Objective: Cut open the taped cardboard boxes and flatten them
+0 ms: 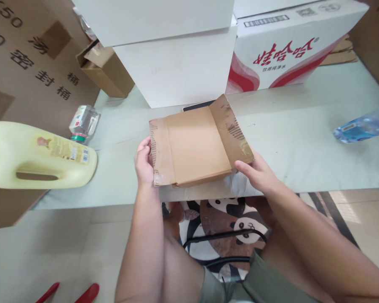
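Holding a cardboard carton at the near edge of the bench, the left grip and right grip are pinching opposite flaps, probably the surest holds on light, creasable board.

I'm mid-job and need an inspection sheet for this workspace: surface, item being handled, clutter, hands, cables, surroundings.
Surface: table under a pale, slightly wrinkled cover.
Item handled: brown cardboard carton, side flaps spread, their surfaces scuffed.
Clutter: yellow jug and clear bottle at left; blue-labelled bottle at right; white box and red-and-white box behind.
Hands: left hand and right hand hold the carton at opposite sides.
Cables: nothing seen.
Surroundings: tiled floor; large printed box at far left.
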Action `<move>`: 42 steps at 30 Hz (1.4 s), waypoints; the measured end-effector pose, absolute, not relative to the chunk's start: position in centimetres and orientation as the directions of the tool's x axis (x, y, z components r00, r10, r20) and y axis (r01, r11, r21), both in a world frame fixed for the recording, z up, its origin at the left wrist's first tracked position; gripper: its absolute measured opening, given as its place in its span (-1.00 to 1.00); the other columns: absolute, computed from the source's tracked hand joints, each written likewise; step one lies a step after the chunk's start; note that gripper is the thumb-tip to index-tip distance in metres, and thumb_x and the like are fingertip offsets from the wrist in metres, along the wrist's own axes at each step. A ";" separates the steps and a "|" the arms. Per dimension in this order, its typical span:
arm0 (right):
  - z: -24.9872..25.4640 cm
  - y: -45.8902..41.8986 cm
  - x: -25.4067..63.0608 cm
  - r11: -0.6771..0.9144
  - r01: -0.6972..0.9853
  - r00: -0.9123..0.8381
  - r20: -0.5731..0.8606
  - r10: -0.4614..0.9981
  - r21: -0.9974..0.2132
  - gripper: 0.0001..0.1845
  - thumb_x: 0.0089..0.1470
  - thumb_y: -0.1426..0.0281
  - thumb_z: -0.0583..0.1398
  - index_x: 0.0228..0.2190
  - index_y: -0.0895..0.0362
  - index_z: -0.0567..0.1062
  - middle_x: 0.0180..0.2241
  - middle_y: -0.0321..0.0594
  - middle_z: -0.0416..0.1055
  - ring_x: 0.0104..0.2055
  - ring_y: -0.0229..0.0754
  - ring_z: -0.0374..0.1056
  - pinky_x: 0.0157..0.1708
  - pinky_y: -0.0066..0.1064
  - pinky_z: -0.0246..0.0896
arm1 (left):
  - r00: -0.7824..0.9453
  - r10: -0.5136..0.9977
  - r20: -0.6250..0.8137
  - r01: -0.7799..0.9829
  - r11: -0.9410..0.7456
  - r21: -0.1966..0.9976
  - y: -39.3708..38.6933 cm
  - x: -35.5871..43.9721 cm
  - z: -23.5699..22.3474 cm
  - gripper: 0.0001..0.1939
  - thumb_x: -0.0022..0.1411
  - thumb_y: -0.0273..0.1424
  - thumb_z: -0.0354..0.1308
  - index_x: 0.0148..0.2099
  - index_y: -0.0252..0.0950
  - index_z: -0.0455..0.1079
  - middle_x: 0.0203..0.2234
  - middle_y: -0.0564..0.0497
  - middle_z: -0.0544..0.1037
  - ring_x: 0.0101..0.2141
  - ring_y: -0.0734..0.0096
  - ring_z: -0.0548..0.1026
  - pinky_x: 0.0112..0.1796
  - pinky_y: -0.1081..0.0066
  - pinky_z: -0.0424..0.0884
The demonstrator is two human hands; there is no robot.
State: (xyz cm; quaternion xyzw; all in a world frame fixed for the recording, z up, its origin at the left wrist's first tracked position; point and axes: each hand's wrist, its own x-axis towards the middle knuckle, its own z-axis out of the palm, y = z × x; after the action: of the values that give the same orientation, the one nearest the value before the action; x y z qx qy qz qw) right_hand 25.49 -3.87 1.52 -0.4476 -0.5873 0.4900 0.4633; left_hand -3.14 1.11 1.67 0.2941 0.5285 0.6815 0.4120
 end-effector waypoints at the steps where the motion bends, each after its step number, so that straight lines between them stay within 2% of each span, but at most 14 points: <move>1: 1.3 -4.0 25.5 0.094 0.077 -0.151 0.082 0.985 -0.993 -0.36 0.10 -0.06 0.26 0.10 0.02 0.47 0.07 -0.10 0.53 0.17 0.19 0.42 0.16 0.07 0.36 | -0.485 0.873 -0.057 -0.254 -0.078 0.964 1.1 -3.0 1.6 -0.65 0.00 -0.22 0.19 -0.15 -0.24 0.51 -0.19 -0.07 0.62 -0.14 0.19 0.57 -0.20 0.33 0.47; 6: 0.8 -4.5 25.5 -0.056 0.195 -0.031 -0.063 0.998 -0.979 -0.27 -0.04 -0.12 0.32 0.07 0.02 0.52 0.13 -0.04 0.50 0.21 0.22 0.38 0.23 0.15 0.27 | -0.431 0.899 -0.071 -0.192 -0.015 0.981 0.8 -2.2 1.6 -0.65 0.00 -0.25 0.24 -0.13 -0.24 0.49 -0.32 -0.02 0.61 -0.29 0.28 0.58 -0.35 0.40 0.43; 14: 1.3 -4.8 25.4 -0.140 0.244 0.000 -0.144 0.990 -0.960 -0.16 -0.10 -0.21 0.29 0.08 0.04 0.53 0.12 0.00 0.51 0.22 0.25 0.37 0.24 0.18 0.25 | -0.410 0.909 -0.071 -0.152 0.009 0.988 0.8 -2.1 1.7 -0.63 0.00 -0.23 0.24 -0.12 -0.24 0.48 -0.30 -0.04 0.61 -0.29 0.28 0.58 -0.41 0.43 0.38; 18: 1.3 -4.9 25.4 -0.123 0.245 0.005 -0.126 0.992 -0.962 -0.13 -0.07 -0.18 0.29 0.17 0.03 0.45 0.13 0.01 0.50 0.22 0.23 0.38 0.23 0.15 0.27 | -0.415 0.906 -0.080 -0.167 0.010 0.986 0.7 -2.0 1.8 -0.62 -0.01 -0.23 0.24 -0.12 -0.24 0.49 -0.33 -0.03 0.61 -0.33 0.29 0.57 -0.43 0.42 0.36; 24: 1.9 -4.7 25.1 -0.071 0.290 0.028 -0.066 0.997 -0.954 -0.23 0.03 -0.04 0.29 0.19 0.07 0.42 0.19 0.02 0.44 0.24 0.18 0.36 0.24 0.07 0.30 | -0.379 0.919 -0.108 -0.287 -0.005 0.958 0.7 -1.7 2.3 -0.57 -0.02 -0.18 0.24 -0.08 -0.24 0.47 -0.32 -0.04 0.61 -0.35 0.27 0.57 -0.37 0.36 0.41; 30: 2.0 -4.3 24.8 -0.023 0.236 0.043 -0.013 0.999 -0.972 -0.28 0.06 0.05 0.29 0.20 0.04 0.40 0.08 -0.03 0.53 0.16 0.15 0.44 0.20 0.06 0.35 | -0.376 0.918 -0.131 -0.341 -0.006 0.940 0.6 -1.7 2.5 -0.56 -0.01 -0.16 0.21 -0.08 -0.24 0.49 -0.36 -0.04 0.62 -0.32 0.20 0.58 -0.33 0.30 0.43; 37: 1.9 -4.3 24.9 -0.042 0.181 0.068 -0.030 0.997 -0.983 -0.24 0.01 0.04 0.33 0.20 0.01 0.38 0.05 -0.04 0.55 0.15 0.19 0.44 0.21 0.12 0.32 | -0.354 0.927 -0.121 -0.309 0.006 0.951 0.6 -1.8 2.5 -0.56 0.03 -0.17 0.19 -0.06 -0.25 0.48 -0.28 -0.08 0.62 -0.19 0.13 0.59 -0.23 0.26 0.46; 42: 2.1 -4.5 24.8 -0.095 0.162 0.087 -0.082 0.993 -0.982 -0.23 -0.02 0.02 0.35 0.18 0.00 0.41 0.04 -0.04 0.55 0.16 0.19 0.43 0.21 0.11 0.32 | -0.382 0.914 -0.135 -0.333 0.000 0.943 0.7 -1.7 2.4 -0.59 -0.02 -0.23 0.18 -0.10 -0.26 0.51 -0.27 -0.08 0.63 -0.16 0.13 0.59 -0.21 0.28 0.47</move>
State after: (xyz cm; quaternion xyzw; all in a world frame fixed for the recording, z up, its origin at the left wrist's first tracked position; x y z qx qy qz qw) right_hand 24.81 -4.49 2.12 -0.5810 -0.4968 0.4581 0.4536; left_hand -1.73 0.69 2.44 0.2801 0.5191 0.6491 0.4803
